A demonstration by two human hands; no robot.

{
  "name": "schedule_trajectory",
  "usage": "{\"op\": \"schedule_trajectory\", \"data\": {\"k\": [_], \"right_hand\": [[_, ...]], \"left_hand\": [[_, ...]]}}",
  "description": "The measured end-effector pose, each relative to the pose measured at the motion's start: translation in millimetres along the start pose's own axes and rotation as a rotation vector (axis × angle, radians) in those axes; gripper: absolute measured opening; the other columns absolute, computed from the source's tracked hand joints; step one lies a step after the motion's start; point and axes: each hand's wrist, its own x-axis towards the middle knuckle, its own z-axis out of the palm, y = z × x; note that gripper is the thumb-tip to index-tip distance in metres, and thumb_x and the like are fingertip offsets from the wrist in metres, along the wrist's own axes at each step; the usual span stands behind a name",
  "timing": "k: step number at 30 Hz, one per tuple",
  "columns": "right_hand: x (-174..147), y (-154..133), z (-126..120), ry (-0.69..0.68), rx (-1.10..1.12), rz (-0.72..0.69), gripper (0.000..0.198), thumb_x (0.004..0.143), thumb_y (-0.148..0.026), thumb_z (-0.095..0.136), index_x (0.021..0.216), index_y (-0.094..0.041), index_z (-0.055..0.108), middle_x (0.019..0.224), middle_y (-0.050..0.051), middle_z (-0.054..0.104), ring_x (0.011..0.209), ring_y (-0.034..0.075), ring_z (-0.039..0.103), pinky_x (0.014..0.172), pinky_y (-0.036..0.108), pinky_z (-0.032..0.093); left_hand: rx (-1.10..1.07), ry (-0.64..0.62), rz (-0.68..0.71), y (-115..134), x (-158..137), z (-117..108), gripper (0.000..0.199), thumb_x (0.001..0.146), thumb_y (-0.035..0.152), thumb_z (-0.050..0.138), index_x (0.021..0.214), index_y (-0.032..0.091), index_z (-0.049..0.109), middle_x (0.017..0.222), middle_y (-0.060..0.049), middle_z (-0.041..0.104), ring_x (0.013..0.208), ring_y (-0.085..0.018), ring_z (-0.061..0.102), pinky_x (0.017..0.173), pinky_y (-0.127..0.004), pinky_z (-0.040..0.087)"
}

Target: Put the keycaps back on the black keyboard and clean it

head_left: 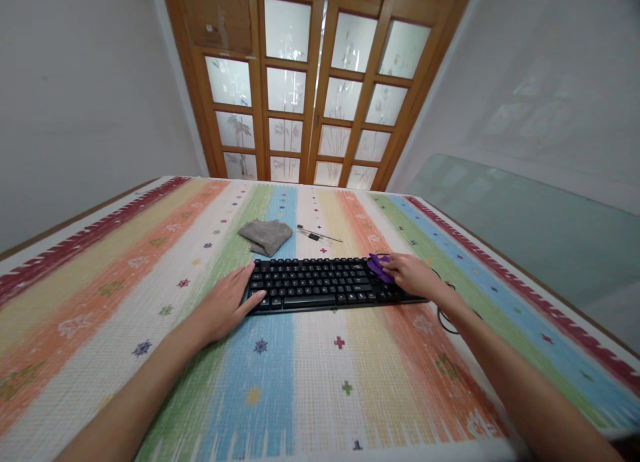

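A black keyboard (315, 285) lies on the striped cloth in front of me. My left hand (227, 302) grips its left end, the thumb resting on the keys and the fingers along the side edge. Pinched in my right hand (411, 274) is a purple cloth (380, 267), pressed onto the keys towards the keyboard's right end. That hand and wrist hide part of the right-hand keys.
Behind the keyboard lie a folded grey cloth (266, 237) and a thin brush-like tool (320, 233) with a small black piece (314, 237) beside it. A black cable (447, 321) loops at the right. A striped tablecloth (320, 382) covers the table.
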Motion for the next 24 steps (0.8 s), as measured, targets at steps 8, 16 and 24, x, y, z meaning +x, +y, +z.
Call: {"op": "schedule_trajectory", "data": {"k": [8, 16, 24], "right_hand": [[20, -10, -22, 0.374, 0.274, 0.242, 0.038, 0.101, -0.028, 0.043, 0.117, -0.015, 0.075, 0.114, 0.011, 0.075, 0.102, 0.025, 0.068, 0.088, 0.033, 0.051], [58, -135, 0, 0.279, 0.604, -0.140, 0.022, 0.095, -0.019, 0.059, 0.107, -0.020, 0.077, 0.106, 0.006, 0.077, 0.095, 0.021, 0.070, 0.086, 0.032, 0.052], [77, -249, -5, 0.142, 0.257, -0.517, 0.025, 0.102, -0.020, 0.052, 0.111, -0.016, 0.075, 0.105, 0.012, 0.072, 0.096, 0.022, 0.066, 0.079, 0.028, 0.048]], "left_hand": [[-0.016, 0.014, 0.010, -1, 0, 2, 0.073, 0.101, 0.063, 0.032, 0.151, 0.009, 0.036, 0.153, -0.021, 0.045, 0.142, -0.034, 0.044, 0.118, -0.053, 0.033], [-0.032, 0.042, 0.039, 0, 0, 2, 0.073, 0.101, 0.062, 0.034, 0.152, 0.010, 0.034, 0.153, -0.021, 0.045, 0.141, -0.035, 0.045, 0.117, -0.053, 0.035], [0.005, 0.049, 0.016, 5, 0, 0, 0.055, 0.098, 0.060, 0.038, 0.118, 0.013, 0.058, 0.120, -0.020, 0.065, 0.115, -0.037, 0.061, 0.103, -0.054, 0.047]]}}
